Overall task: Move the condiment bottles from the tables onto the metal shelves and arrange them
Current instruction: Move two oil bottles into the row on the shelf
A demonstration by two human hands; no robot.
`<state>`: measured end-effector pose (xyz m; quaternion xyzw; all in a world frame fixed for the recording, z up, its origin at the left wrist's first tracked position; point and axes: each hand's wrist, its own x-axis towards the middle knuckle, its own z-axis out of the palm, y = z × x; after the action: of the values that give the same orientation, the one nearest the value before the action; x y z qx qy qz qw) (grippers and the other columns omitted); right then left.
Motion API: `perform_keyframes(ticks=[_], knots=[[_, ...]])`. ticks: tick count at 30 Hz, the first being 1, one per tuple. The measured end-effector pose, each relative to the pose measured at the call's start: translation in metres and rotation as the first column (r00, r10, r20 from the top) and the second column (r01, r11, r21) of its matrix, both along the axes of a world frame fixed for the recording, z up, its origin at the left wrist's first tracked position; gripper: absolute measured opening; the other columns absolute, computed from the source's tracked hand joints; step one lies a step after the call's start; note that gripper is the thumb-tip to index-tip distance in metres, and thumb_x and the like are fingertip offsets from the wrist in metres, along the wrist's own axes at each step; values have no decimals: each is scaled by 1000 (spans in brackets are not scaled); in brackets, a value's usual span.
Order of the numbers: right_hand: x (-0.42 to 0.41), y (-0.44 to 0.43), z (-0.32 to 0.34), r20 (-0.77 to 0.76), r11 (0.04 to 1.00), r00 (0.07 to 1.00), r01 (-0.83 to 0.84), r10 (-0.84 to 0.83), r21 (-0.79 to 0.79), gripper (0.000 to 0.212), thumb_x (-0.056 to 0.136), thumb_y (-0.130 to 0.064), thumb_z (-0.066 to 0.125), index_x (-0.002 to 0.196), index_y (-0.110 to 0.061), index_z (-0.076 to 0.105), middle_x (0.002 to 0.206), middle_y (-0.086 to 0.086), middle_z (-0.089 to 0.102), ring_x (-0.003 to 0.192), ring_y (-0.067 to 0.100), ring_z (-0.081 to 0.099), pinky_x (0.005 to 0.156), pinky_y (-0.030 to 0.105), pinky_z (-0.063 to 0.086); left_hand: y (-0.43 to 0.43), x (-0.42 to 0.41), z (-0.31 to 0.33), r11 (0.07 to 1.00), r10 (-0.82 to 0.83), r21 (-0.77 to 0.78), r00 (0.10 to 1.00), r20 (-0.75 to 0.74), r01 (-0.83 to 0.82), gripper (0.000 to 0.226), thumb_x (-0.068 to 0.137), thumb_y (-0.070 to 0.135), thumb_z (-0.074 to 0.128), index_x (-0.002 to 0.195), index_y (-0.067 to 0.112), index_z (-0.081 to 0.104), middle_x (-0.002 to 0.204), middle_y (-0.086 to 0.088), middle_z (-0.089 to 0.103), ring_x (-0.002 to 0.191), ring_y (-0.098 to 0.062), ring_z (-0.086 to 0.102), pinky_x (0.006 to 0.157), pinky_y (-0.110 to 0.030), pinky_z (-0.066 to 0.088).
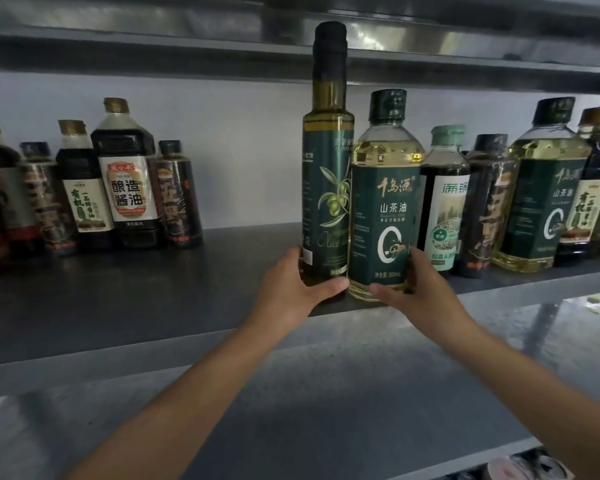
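Standing upright on the metal shelf [222,258], the tall green olive oil bottle [327,168] is gripped by the left hand [298,285]; the right hand [413,282] grips the squat, green-labelled camellia oil bottle [383,202] touching it.

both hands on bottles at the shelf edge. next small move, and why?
Probably slide both bottles back toward the wall, then let go. The left hand grips the base of the tall olive oil bottle and the right hand the camellia oil bottle. Both stand upright near the shelf front edge, ahead of the bottle rows on either side.
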<state>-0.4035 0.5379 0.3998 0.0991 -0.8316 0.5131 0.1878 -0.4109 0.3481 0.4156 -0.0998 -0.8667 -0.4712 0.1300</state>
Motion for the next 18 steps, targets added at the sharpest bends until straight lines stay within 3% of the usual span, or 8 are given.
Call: perform_keyframes(ticks=[4, 9, 13, 18], knots=[[-9, 2, 2, 79, 996, 997, -7, 14, -88, 65, 75, -13, 78, 126, -22, 39, 119, -8, 57, 113, 14, 56, 96, 36, 48, -2, -5, 3, 1000, 18, 25, 1000, 3, -18, 57, 69, 32, 82, 118, 19, 55, 117, 4, 62, 104, -13, 58, 88, -29, 47], [-16, 14, 21, 231, 945, 952, -127, 202, -300, 80, 66, -10, 81, 130, -19, 33, 122, -1, 58, 107, 12, 59, 87, 30, 48, -13, -10, 6, 993, -73, 99, 995, 64, 66, 49, 68, 22, 83, 112, 18, 61, 109, 3, 66, 102, -14, 61, 93, -34, 49], [-21, 16, 24, 231, 962, 953, -143, 197, -231, 91, 43, -25, 86, 126, -16, 49, 116, 0, 66, 107, 18, 63, 91, 34, 51, -15, -10, 5, 993, -86, 84, 996, 20, 84, 63, 70, 22, 82, 121, 23, 46, 112, 2, 63, 103, -13, 60, 93, -35, 49], [-22, 11, 26, 202, 982, 973, -75, 110, -174, 81, 44, -22, 88, 119, -17, 57, 106, -3, 69, 98, 15, 65, 78, 28, 52, -17, -8, 8, 993, -104, 61, 994, -23, 105, 68, 72, 32, 79, 129, 23, 43, 120, 2, 59, 107, -14, 57, 90, -32, 49]])
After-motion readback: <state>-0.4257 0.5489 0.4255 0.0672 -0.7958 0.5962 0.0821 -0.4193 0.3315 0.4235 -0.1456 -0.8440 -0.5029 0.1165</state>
